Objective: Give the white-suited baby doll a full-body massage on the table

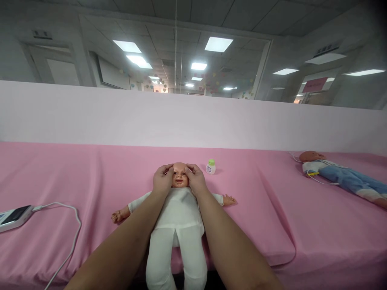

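A baby doll [184,209] in a white top and white trousers lies on its back, arms spread, with its head away from me. My left hand [163,177] cups the left side of the doll's head, its fingers curled and its thumb by the temple. On the opposite side, my right hand [196,178] is curved round the head in the same way, thumb beside the eye. The doll's face shows between both hands. Just beyond my right hand stands a small clear bottle [211,167] with a green cap, upright and untouched.
A pink sheet [242,225] covers the padded surface. A second doll [347,175] in blue trousers lies at the far right with thin tubing. At the left edge is a white handheld device [15,217] with a cable. A low white wall [193,121] with glass above runs behind.
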### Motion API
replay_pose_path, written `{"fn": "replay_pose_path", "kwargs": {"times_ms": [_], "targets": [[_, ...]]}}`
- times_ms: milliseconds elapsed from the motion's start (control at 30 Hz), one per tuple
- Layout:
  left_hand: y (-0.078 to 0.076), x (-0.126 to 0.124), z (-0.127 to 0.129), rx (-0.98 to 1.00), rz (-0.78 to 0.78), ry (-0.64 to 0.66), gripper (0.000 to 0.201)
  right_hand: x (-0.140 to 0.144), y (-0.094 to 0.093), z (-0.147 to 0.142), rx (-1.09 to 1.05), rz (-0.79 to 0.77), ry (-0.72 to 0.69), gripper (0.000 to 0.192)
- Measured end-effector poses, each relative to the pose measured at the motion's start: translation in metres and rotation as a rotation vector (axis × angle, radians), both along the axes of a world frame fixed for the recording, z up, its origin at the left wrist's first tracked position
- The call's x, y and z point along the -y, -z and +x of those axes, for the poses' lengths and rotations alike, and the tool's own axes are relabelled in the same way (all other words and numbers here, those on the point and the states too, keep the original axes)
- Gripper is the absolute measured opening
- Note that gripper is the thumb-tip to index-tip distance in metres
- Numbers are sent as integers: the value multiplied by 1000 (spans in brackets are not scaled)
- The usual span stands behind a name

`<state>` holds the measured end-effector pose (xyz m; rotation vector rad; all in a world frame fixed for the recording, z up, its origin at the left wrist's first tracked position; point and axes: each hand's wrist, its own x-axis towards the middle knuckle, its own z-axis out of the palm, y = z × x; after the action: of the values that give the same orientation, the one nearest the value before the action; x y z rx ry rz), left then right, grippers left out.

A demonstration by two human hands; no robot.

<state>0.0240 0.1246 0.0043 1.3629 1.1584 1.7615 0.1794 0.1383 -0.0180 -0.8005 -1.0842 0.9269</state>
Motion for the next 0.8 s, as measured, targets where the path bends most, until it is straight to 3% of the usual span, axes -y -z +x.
{"fn": "replay_pose_path", "kwargs": {"times_ms": [233, 500, 800], "targets": [[8, -6, -1, 148, -107, 75, 30, -4, 5, -2, -90, -114, -73, 46], [3, 0, -1, -52, -10, 22, 47, 7, -4, 2, 26, -47, -87, 65], [2, 1, 2, -3, -33, 32, 33, 0, 0, 0, 129, -57, 58, 43]]}}
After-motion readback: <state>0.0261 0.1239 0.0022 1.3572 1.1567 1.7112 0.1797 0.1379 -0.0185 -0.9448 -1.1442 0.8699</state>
